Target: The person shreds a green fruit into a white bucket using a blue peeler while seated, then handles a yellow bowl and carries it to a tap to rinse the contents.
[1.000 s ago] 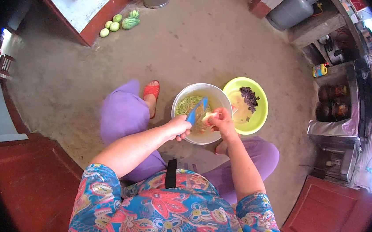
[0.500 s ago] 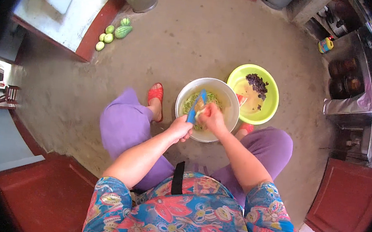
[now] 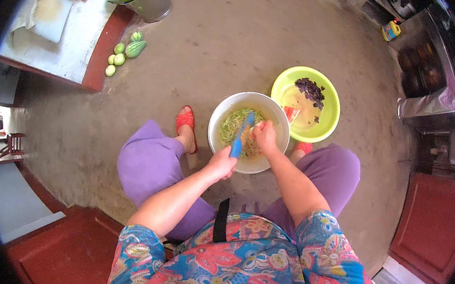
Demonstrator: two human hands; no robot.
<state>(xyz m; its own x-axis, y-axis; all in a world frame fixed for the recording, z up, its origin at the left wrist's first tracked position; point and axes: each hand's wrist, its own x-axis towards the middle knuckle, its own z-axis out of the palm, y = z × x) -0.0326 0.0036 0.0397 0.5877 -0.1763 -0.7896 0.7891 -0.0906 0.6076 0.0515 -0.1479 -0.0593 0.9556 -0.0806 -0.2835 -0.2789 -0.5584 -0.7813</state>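
Left hand [image 3: 222, 163] clamped on long blue plastic grater [image 3: 237, 144]; right hand [image 3: 264, 137] pinching pale, mostly hidden piece [image 3: 253, 131]. Steady angle, light strokes inside round white bucket [image 3: 216, 120] probably work best.

Soft indoor light, faint shadows, bent edges

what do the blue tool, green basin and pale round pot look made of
Blue tool: probably smooth plastic, evenly coloured. Green basin: likely smooth plastic, one bright colour throughout. Pale round pot: perhaps dull metal from its greyish tone, though plastic is possible.
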